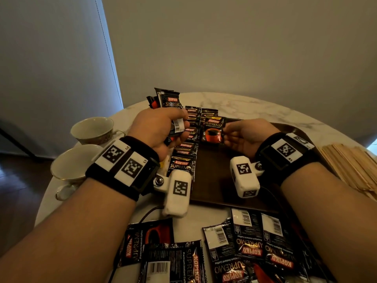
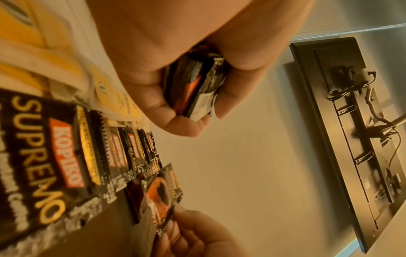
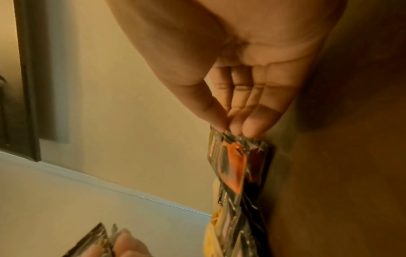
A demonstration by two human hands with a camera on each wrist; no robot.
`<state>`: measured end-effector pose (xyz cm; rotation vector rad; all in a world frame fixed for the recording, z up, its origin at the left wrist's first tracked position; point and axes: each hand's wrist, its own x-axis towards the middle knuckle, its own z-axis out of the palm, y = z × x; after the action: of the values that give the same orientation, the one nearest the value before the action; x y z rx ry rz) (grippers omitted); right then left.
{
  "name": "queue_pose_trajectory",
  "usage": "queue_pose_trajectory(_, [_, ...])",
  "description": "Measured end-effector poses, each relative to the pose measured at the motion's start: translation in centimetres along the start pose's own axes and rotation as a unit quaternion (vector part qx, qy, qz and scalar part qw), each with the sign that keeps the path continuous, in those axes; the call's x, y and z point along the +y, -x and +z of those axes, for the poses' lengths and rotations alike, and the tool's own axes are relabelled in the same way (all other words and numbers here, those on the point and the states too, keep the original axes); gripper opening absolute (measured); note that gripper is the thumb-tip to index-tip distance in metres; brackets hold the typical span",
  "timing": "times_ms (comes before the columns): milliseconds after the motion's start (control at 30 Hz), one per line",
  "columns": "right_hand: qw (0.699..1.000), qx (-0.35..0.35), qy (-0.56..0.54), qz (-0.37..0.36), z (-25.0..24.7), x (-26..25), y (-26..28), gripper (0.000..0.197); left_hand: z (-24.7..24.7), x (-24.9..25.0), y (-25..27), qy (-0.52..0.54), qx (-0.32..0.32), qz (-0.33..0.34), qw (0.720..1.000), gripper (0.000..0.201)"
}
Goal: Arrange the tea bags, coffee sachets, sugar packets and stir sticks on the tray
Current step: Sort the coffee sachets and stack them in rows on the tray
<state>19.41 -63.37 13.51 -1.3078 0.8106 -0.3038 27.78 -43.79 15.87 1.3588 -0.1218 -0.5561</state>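
Note:
A dark wooden tray (image 1: 214, 180) lies on the marble table (image 1: 255, 107). Overlapping black coffee sachets (image 1: 184, 152) run in a row along its left side; the same row (image 2: 123, 149) shows in the left wrist view. My left hand (image 1: 161, 127) grips a bundle of coffee sachets (image 1: 169, 101), with the bundle (image 2: 197, 90) held in its curled fingers. My right hand (image 1: 244, 135) pinches one coffee sachet (image 1: 213, 129) by its edge above the tray's far end; thumb and fingertips (image 3: 241, 128) meet on the sachet (image 3: 237, 165).
Several loose coffee sachets (image 1: 234, 248) lie on the near table edge. Two cups (image 1: 91, 129) (image 1: 69, 166) stand at the left. A pile of wooden stir sticks (image 1: 350, 166) lies at the right. Yellow tea bags (image 2: 44, 43) sit left of the sachet row.

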Motion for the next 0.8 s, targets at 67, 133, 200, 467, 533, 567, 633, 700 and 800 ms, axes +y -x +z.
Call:
queue_pose_trajectory(67, [0.999,-0.005,0.033,0.019,-0.06,0.10,-0.09,0.014,0.01,0.03,0.02,0.002,-0.002,-0.001,1.000,0.012])
queue_pose_trajectory(133, [0.998,-0.002,0.053,0.026,0.01,0.16,-0.21,0.013,0.01,0.12,0.03,0.007,-0.004,-0.002,1.000,0.012])
queue_pose_trajectory(200, [0.997,-0.001,0.068,0.028,0.10,0.12,-0.20,0.015,-0.03,0.20,-0.01,0.009,-0.001,-0.001,1.000,0.012])
queue_pose_trajectory(467, [0.996,0.020,0.084,0.005,0.39,0.12,0.24,0.011,-0.15,0.22,-0.03,0.010,0.002,0.003,1.000,0.017])
queue_pose_trajectory(533, [0.996,0.021,0.086,-0.001,0.42,0.10,0.40,0.006,-0.20,0.23,-0.09,0.012,0.000,0.002,1.000,0.017])
queue_pose_trajectory(567, [0.996,0.015,0.085,-0.003,0.44,0.10,0.49,0.005,-0.20,0.24,-0.09,0.013,-0.002,-0.001,1.000,0.015])
queue_pose_trajectory(633, [0.997,0.006,0.081,-0.007,0.48,0.10,0.58,0.006,-0.20,0.28,-0.07,0.013,-0.007,-0.007,1.000,0.011])
queue_pose_trajectory(700, [0.997,0.003,0.077,-0.011,0.51,0.10,0.62,0.007,-0.15,0.28,0.01,0.012,-0.013,-0.012,1.000,0.010])
queue_pose_trajectory(800, [0.997,-0.004,0.075,-0.013,0.55,0.10,0.66,0.012,-0.04,0.31,0.21,0.022,-0.023,-0.017,0.999,0.011])
